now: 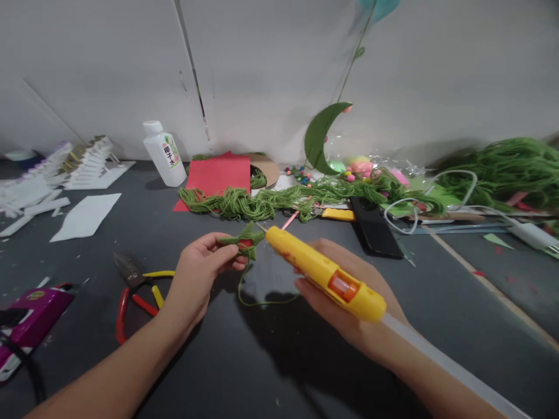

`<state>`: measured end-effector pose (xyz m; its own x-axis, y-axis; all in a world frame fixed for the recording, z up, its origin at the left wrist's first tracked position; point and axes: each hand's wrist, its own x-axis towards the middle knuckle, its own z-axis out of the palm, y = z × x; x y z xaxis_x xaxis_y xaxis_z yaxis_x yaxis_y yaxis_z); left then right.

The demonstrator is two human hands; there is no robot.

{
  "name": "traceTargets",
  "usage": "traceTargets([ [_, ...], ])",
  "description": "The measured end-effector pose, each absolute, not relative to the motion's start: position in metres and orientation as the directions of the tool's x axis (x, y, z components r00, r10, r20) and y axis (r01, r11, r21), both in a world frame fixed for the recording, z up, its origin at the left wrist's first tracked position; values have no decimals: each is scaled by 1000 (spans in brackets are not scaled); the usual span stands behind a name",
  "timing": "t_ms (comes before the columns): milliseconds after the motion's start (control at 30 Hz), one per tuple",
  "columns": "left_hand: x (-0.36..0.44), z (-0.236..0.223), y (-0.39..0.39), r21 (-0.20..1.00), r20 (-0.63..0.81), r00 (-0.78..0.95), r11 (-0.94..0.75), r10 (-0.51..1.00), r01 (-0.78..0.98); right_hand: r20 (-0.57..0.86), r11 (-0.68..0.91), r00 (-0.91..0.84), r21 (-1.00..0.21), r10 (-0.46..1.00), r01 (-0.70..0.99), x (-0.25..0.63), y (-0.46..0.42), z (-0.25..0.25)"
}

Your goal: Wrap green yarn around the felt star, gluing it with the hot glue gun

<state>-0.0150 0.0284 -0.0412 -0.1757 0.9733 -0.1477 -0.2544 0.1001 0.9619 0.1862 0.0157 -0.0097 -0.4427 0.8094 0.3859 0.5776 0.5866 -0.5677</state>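
Pinched in the fingers of my left hand (209,259) is a small star-like piece wound with green yarn (242,240), with a red patch at its middle. A loose strand of green yarn (262,303) trails from it in a loop over the table. My right hand (345,291) grips a yellow glue gun (318,267), with a long whitish glue stick (437,355) coming out of its back. The gun's thin nozzle points at the yarn piece, close to its right tip; whether they touch I cannot tell.
Pliers (135,291) lie left of my left forearm, near a purple device (37,317). Behind my hands are heaped green yarn (244,203), red paper (218,174), a white bottle (163,154), a yellow cutter (338,215) and a black phone (375,230). A green crescent (318,139) hangs by the wall.
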Motion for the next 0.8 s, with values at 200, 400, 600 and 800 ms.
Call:
traceTargets([
  [200, -12, -40, 23, 970, -137, -114, 110, 984, -215, 460, 748, -589, -394, 664, 535, 185, 16, -15],
  [400, -11, -39, 21, 970, -132, -79, 112, 988, -214, 486, 785, -616, -372, 620, 496, 187, 18, -21],
  [600, -9, -35, 19, 962, -155, -96, 128, 983, -242, 487, 782, -613, -354, 622, 513, 184, 18, -23],
  [800, -9, -36, 19, 957, -158, -90, 130, 983, -258, 475, 772, -610, -357, 634, 525, 183, 17, -20],
])
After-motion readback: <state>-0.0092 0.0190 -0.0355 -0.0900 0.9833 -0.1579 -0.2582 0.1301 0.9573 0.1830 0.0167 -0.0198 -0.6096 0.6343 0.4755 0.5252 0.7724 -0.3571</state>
